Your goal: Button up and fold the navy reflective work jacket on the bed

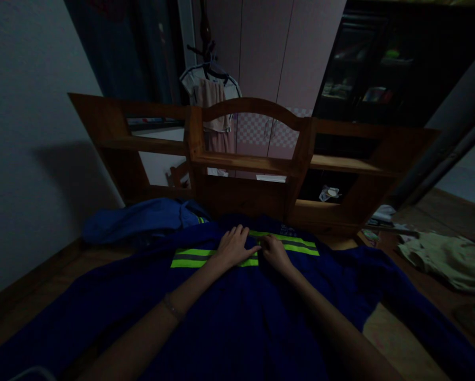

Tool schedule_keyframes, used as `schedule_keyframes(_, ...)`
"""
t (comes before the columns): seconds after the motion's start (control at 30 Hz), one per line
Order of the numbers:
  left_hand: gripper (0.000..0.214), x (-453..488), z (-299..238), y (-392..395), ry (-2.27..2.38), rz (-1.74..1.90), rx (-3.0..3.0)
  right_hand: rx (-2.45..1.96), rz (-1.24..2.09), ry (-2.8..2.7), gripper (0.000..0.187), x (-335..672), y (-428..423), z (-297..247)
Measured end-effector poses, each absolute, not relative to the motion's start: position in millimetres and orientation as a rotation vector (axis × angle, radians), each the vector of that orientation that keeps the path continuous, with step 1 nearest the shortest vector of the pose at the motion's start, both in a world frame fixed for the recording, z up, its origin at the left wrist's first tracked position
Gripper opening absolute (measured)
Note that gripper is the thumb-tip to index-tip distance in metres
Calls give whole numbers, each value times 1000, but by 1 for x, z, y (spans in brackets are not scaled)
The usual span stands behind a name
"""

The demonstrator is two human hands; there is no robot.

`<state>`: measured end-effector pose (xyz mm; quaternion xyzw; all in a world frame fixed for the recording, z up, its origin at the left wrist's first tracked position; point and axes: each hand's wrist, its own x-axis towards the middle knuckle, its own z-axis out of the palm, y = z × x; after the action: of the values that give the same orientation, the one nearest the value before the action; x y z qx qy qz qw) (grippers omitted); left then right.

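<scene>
A dark blue work jacket (237, 312) lies spread out front side up, its sleeves stretched to both sides. Yellow-green and grey reflective bands (190, 258) cross its chest. My left hand (233, 248) rests flat on the band left of the front opening, fingers stretched out and thumb pointing right. Just right of it, my right hand (276, 254) is closed, its fingertips pinching the jacket at the front opening by the band. What exactly lies between those fingertips is too dark and small to see.
Behind the jacket stands a wooden shelf unit (249, 165). A lighter blue garment (138, 221) lies at the left by the wall. Pale cloth (451, 259) lies at the right. Clothes hang on a coat stand (206, 32) beyond, near a pink wardrobe (265, 58).
</scene>
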<state>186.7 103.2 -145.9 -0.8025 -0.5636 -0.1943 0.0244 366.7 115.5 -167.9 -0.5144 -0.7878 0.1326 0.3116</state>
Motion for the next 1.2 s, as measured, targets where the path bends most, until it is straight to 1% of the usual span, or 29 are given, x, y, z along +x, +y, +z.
schedule_keyframes(0.07, 70, 199, -148, 104, -1898, -560, -2465, -1321, 367, -2067, 29, 370, 122, -178)
schedule_keyframes(0.13, 71, 207, -153, 104, -2040, -529, -2452, -1274, 390, -2065, 28, 374, 123, -183)
schedule_keyframes(0.2, 62, 212, -159, 104, -2115, -529, -2428, -1232, 413, -2066, 27, 377, 123, -186)
schedule_keyframes(0.37, 27, 217, -166, 112, -2231, -627, -2342, -1191, 452, -2048, 27, 381, 125, -188)
schedule_keyframes(0.43, 20, 211, -166, 116, -2279, -706, -2323, -1192, 458, -2039, 26, 382, 125, -187)
schedule_keyframes(0.53, 16, 189, -166, 119, -2352, -888, -2283, -1199, 455, -2021, 28, 383, 124, -186)
schedule_keyframes(0.7, 20, 146, -174, 113, -2421, -1307, -2193, -1202, 443, -1998, 29, 382, 124, -188)
schedule_keyframes(0.83, 21, 133, -185, 114, -2434, -1594, -2152, -1212, 445, -2002, 29, 381, 123, -187)
schedule_keyframes(0.97, 20, 131, -192, 121, -2413, -1764, -2181, -1117, 435, -2131, 28, 377, 114, -180)
schedule_keyframes(1.07, 20, 129, -193, 124, -2394, -1848, -2192, -1039, 337, -2284, 27, 369, 107, -176)
schedule_keyframes(1.2, 25, 129, -188, 119, -2335, -1926, -2253, -1156, 175, -2323, 25, 359, 103, -176)
